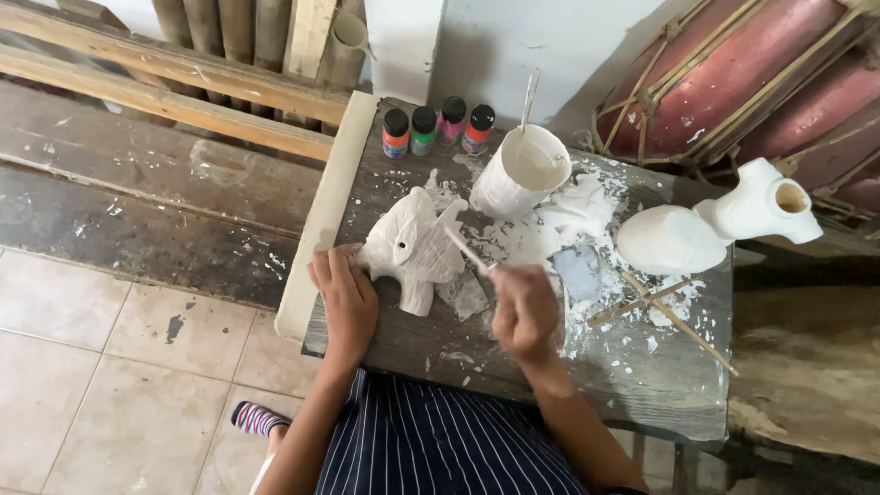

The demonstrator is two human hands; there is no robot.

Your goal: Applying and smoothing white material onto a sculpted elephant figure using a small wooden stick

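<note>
— Fingers (332, 266) of the left hand (346, 298) are curled loosely against the back of the white elephant figurine (412, 246), steadying it rather than wrapping right round it. What about the other hand?

— Closed. The right hand (524, 310) pinches a thin pale stick (466, 249), whose far end lies against the elephant's side, just under the raised trunk.

— And the elephant itself?

— Chalky, matte white, rounded body, stubby legs, a dark dot for the eye. It stands upright on the weathered grey wooden table (632, 376), near the left edge.

— Anything about it?

— Just behind, a cylindrical cup (521, 170) caked with white paste, another stick standing in it. Around it the boards are spattered with dried white flakes. Four small paint bottles (437, 129) with black caps stand in a row at the back: orange, green, pink, red.

— To the right?

— A smooth white egg-like lump (669, 240) touching a white hollow-necked torso form (761, 203), and a few loose bamboo sticks (674, 316) crossing beside them. Beyond, a reddish drum (733, 78) laced with cane strips.

— Lower down?

— A dark pinstriped apron (440, 440) across the lap, and a striped sock (259, 419) on beige floor tiles.
</note>
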